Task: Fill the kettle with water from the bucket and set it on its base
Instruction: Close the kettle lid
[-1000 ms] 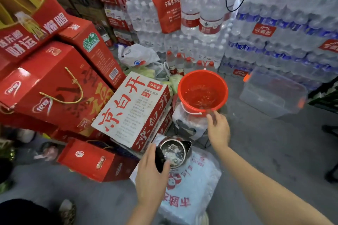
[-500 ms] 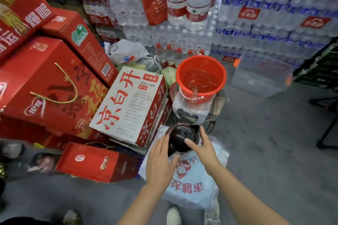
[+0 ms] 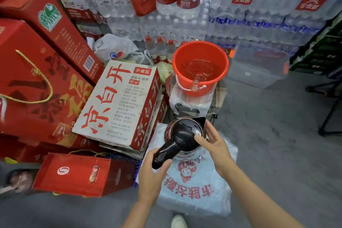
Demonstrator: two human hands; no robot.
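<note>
The kettle (image 3: 183, 133) is steel with a black lid and black handle, and it stands on a shrink-wrapped pack of bottles (image 3: 196, 189). Its lid is down. My left hand (image 3: 154, 174) grips the black handle at the lower left. My right hand (image 3: 212, 144) rests its fingertips on the lid's right edge, fingers spread. Behind the kettle sits the red bucket (image 3: 218, 52) with water in it. A clear plastic scoop (image 3: 197, 77) floats inside, its handle hooked over the near rim. No kettle base is visible.
A white carton with red characters (image 3: 118, 103) lies left of the kettle. Red gift boxes (image 3: 37, 83) pile up on the far left. Stacked water bottle packs (image 3: 259, 9) form a wall behind. A clear storage bin (image 3: 257, 65) sits right of the bucket on grey floor.
My right hand came back from the bucket's rim to the kettle. The kettle's lid, open with water showing inside a second ago, is now closed under my right fingers.
</note>
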